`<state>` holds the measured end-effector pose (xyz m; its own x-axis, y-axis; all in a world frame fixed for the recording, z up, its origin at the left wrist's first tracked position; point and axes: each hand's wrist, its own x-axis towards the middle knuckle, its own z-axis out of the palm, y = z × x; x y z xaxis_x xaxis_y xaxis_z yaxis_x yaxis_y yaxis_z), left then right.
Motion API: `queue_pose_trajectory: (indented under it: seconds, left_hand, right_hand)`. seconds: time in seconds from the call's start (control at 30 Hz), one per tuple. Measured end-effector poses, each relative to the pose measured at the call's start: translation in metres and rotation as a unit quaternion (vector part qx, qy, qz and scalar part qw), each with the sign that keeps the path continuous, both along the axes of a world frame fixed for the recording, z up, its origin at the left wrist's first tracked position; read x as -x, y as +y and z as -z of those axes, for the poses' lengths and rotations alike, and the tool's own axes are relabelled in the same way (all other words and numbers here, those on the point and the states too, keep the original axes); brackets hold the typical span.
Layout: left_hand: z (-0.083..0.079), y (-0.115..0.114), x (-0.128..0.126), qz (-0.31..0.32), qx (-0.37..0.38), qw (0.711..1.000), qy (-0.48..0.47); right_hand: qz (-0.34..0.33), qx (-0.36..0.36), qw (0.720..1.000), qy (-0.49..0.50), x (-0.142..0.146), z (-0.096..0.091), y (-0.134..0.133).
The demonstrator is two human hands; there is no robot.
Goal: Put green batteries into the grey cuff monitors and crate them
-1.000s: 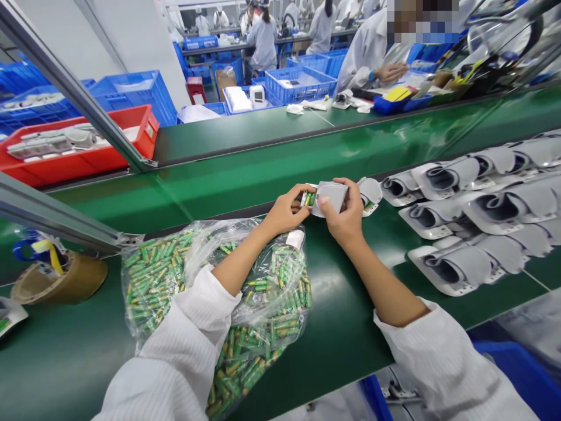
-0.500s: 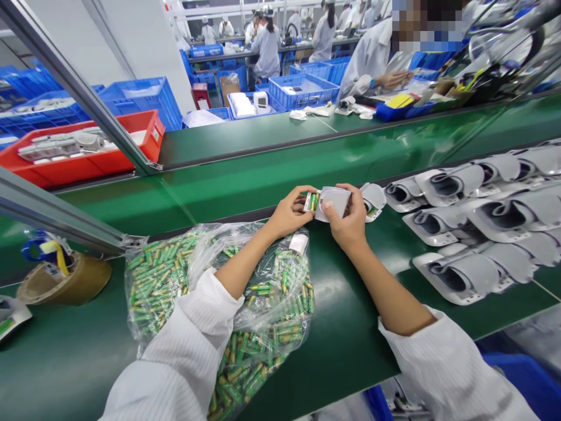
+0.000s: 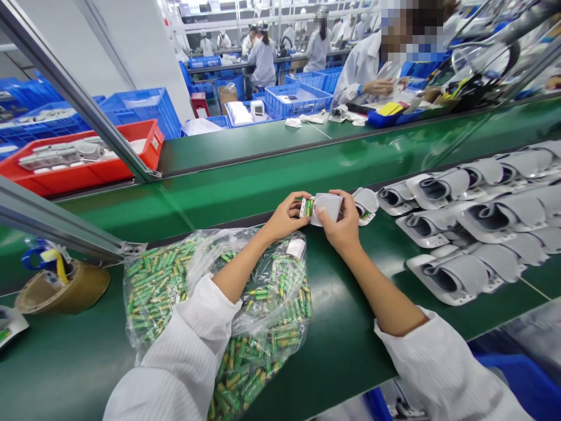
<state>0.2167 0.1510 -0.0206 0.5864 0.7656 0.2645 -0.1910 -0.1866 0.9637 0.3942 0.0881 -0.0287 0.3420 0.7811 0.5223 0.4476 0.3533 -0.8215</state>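
Note:
Over the far edge of the green bench, my two hands hold a white wrist blood pressure monitor with a grey cuff [image 3: 329,208]. The fingers of my left hand [image 3: 286,217] are closed on its left end, where green and yellow batteries [image 3: 309,207] show in an open compartment. My right hand [image 3: 345,227] grips the cuff, thumb on its front face. Just right of that hand lies another monitor [image 3: 367,202]. Below my left forearm spreads a clear plastic bag of many loose batteries [image 3: 160,286]. My fingertips behind the monitor are hidden.
Several rows of cuffed monitors [image 3: 475,266] fill the bench's right side. At left stand a brown tape-roll holder [image 3: 65,289] with scissors and a metal post [image 3: 83,88]. A red bin [image 3: 146,149] sits beyond the green divider. A co-worker [image 3: 362,70] works across the bench.
The camera view has shifted slightly, so the background sits a little lower and the bench things a little further left. Both hands keep their hold on the monitor.

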Motion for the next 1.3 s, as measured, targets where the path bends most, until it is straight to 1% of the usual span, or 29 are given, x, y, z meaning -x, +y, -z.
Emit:
queue_pose_trajectory:
  seconds: [0.1,0.2,0.4,0.47,0.57,0.63,0.7,0.77,0.83,0.9,1.07,1.2,1.3]
  left_hand:
    - [0.001,-0.001,0.000,-0.030,-0.011,0.999,0.003]
    - [0.002,-0.001,-0.001,-0.056,-0.002,0.998,0.015]
    - [0.001,0.000,-0.002,-0.067,0.077,0.995,0.010]
    - [0.000,0.001,-0.004,-0.067,0.087,0.994,0.011]
    - [0.001,0.003,-0.006,-0.082,0.074,0.994,-0.005]
    - [0.001,0.005,-0.007,-0.124,0.051,0.991,-0.016]
    - [0.001,0.007,-0.005,-0.170,0.009,0.985,-0.018]
    - [0.001,0.009,-0.003,-0.185,-0.039,0.982,-0.022]
    - [0.002,0.011,0.000,-0.173,-0.065,0.982,-0.035]
    - [0.003,0.013,0.001,-0.157,-0.062,0.985,-0.042]
    - [0.005,0.017,0.002,-0.111,0.016,0.994,-0.016]
    - [-0.002,0.015,0.003,-0.082,0.050,0.995,-0.023]
    - [-0.008,0.009,0.003,-0.083,0.072,0.994,-0.026]
  right_hand:
    - [-0.004,0.001,1.000,0.005,0.002,0.000,0.000]
    - [-0.014,0.003,1.000,0.002,0.004,-0.002,-0.002]
    - [-0.017,0.007,1.000,-0.009,0.010,-0.005,-0.004]
    - [-0.024,0.004,1.000,-0.003,0.012,-0.007,-0.004]
    - [-0.032,0.004,0.999,0.012,0.013,-0.009,-0.003]
    - [-0.029,0.014,0.999,0.022,0.014,-0.008,-0.002]
    - [-0.040,0.030,0.998,0.032,0.015,-0.005,0.000]
    - [-0.060,0.045,0.997,0.034,0.016,0.000,0.002]
    - [-0.069,0.049,0.996,0.034,0.015,0.003,0.005]
    - [-0.075,0.043,0.995,0.042,0.014,0.004,0.008]
    - [-0.125,-0.007,0.990,0.066,0.010,-0.003,0.012]
    - [-0.122,-0.016,0.988,0.091,0.012,-0.007,0.013]
    - [-0.144,-0.036,0.977,0.153,0.012,-0.004,0.016]
